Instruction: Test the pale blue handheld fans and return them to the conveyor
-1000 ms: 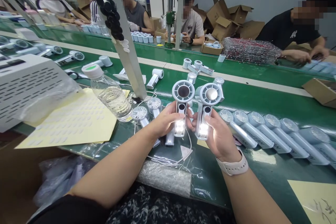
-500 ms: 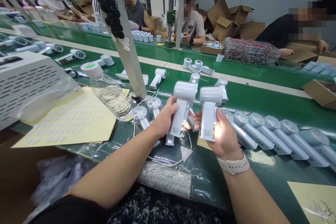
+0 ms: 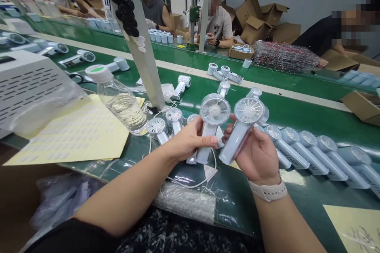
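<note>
My left hand [image 3: 190, 142] grips the handle of a pale blue handheld fan [image 3: 214, 111], its round bladed face turned toward me. My right hand [image 3: 258, 154], with a white watch on the wrist, holds a second such fan [image 3: 247, 112] the same way, tilted slightly right. Both fans are held upright just above the green table, side by side. Two more fans [image 3: 164, 123] lie on the table to the left of my left hand.
A row of several fans [image 3: 314, 146] lies to the right. A water bottle [image 3: 118, 101] stands on yellow sticker sheets [image 3: 77, 134], beside a white perforated box [image 3: 32, 87]. A white cable [image 3: 190, 184] loops below my hands. Other people work across the conveyor belt [image 3: 285, 110].
Both fans were turned round in my hands: first their backs with lit handles faced me, then their sides, now the bladed fronts. The lights no longer show.
</note>
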### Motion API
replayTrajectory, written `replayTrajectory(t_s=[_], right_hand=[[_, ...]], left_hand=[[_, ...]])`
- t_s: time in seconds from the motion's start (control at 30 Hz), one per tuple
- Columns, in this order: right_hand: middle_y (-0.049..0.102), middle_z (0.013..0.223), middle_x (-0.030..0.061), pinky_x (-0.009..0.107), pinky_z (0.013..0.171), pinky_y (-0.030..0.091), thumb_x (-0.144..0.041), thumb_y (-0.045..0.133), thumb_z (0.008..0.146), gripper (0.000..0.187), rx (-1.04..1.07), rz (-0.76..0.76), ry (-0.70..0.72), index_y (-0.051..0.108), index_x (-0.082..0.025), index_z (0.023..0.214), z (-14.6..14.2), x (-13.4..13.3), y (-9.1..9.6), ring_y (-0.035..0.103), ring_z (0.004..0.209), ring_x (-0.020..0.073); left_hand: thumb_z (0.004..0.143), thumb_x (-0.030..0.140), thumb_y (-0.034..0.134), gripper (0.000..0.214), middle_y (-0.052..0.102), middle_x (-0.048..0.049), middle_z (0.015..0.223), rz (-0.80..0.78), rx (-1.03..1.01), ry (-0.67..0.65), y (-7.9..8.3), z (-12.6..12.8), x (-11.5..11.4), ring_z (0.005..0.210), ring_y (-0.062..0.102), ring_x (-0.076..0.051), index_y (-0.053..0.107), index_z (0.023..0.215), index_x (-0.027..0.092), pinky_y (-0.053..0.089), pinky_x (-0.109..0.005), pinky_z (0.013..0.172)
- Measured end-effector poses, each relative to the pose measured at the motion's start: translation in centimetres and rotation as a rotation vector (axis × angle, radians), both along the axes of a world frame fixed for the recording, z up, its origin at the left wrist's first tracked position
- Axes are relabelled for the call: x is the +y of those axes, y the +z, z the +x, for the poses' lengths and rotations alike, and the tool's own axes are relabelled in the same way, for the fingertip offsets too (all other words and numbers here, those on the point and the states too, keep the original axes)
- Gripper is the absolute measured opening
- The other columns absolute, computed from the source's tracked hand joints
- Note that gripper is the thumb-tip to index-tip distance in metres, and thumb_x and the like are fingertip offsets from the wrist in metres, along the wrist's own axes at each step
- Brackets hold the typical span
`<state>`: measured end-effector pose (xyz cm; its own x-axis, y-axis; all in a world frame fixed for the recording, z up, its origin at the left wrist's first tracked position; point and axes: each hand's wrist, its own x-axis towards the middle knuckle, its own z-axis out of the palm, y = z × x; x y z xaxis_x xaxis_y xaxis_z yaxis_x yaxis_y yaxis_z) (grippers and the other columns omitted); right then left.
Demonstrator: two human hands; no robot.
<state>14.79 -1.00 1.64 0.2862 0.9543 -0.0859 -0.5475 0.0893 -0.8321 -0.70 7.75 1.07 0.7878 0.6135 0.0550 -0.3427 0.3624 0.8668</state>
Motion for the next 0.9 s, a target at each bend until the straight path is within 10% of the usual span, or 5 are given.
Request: replayTrajectory(t_s=[0.23,0.5,0.9], right_hand=[[0.06,0.07,0.0041,0.033,0.055,0.048,-0.05,0.052,0.085,0.034,-0.06,0.078,0.028,0.066,-0.024,0.07,-0.3,0.0,0.1,0.052,0.06,0.0182],[0.064,0.072,0.0017,0.034,0.053,0.049,-0.056,0.062,0.082,0.031,-0.006,0.086,0.066,0.068,-0.026,0.088,1.0,-0.4,-0.2,0.057,0.057,0.0178],[0.076,0.097,0.0008,0.041,0.074,0.06,-0.029,0.061,0.09,0.025,0.028,0.075,-0.163,0.067,-0.034,0.114,0.3,0.2,0.0,0.073,0.09,0.0228]], left_hand=[[0.076,0.067,0.072,0.059,0.064,-0.0052,0.083,-0.043,-0.005,0.055,-0.5,0.0,0.2,0.073,0.062,-0.016,0.06,0.096,0.014,0.052,-0.03,0.068],[0.087,0.03,0.07,0.035,0.072,-0.01,0.11,-0.031,-0.103,-0.064,-0.1,-0.5,0.5,0.092,0.074,-0.026,0.056,0.117,0.018,0.059,-0.039,0.077],[0.076,0.044,0.083,0.056,0.077,-0.0083,0.098,0.076,-0.026,-0.014,-0.1,-0.6,0.8,0.088,0.077,-0.026,0.048,0.113,0.022,0.06,-0.038,0.075]])
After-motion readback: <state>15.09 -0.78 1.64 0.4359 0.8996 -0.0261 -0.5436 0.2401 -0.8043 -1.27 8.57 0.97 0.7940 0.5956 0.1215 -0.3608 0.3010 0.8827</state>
